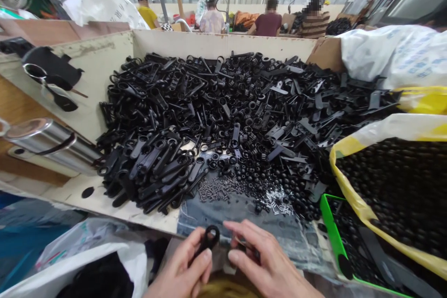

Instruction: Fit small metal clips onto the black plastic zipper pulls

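My left hand (190,260) pinches a black plastic lever with a ring-shaped end (212,233); the ring points up and away from me. Close on its right, my right hand (260,253) is curled, with a small dark piece partly visible under its fingers; its kind is hidden. Both hands are at the near edge of the bench, in front of a dark mat (213,212). On and behind the mat lie small grey springs (218,188), shiny metal pins (278,201) and black balls (275,179). A heap of black ring-ended levers (150,153) lies to the left.
Flat black plastic pieces (307,125) are heaped at the right. A yellow-edged bag of black balls (398,181) and a green tray (331,233) stand at the right. Scissors (52,86) and a steel flask (52,142) are at the left. Several people sit beyond the back wall.
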`<action>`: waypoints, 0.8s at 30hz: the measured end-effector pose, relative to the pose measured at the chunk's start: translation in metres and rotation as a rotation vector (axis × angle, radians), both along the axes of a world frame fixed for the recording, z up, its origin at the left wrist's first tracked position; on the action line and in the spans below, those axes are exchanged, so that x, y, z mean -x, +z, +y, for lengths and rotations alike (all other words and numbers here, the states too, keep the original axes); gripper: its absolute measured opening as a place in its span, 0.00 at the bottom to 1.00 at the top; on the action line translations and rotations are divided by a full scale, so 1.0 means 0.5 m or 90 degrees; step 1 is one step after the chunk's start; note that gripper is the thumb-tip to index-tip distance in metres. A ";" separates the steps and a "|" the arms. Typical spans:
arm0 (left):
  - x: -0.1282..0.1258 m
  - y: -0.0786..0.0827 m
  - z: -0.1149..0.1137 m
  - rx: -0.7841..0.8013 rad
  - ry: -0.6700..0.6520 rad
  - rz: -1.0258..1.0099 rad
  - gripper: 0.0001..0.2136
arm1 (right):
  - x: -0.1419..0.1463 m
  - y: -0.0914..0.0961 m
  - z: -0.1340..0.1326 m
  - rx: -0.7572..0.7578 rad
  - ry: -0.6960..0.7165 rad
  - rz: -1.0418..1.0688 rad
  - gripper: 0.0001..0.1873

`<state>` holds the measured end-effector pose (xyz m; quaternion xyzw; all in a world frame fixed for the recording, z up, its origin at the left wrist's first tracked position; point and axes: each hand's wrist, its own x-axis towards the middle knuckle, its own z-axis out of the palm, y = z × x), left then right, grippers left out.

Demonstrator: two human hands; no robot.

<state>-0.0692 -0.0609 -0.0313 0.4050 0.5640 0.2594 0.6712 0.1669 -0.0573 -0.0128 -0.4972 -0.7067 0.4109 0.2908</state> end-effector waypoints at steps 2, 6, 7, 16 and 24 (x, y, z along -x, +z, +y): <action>0.003 0.007 0.022 -0.118 0.020 0.111 0.17 | -0.008 0.000 0.017 -0.052 -0.032 -0.051 0.11; -0.042 0.037 0.088 -0.296 -0.056 0.354 0.10 | -0.016 0.006 0.078 -0.139 -0.090 -0.182 0.09; -0.058 0.043 0.102 -0.322 -0.076 0.410 0.11 | -0.016 0.007 0.090 -0.156 -0.103 -0.221 0.09; -0.111 0.046 0.173 -0.410 -0.177 0.597 0.08 | -0.006 -0.007 0.121 -0.222 -0.098 -0.449 0.08; -0.119 0.056 0.194 -0.445 -0.276 0.633 0.08 | -0.006 -0.014 0.133 -0.206 -0.096 -0.438 0.08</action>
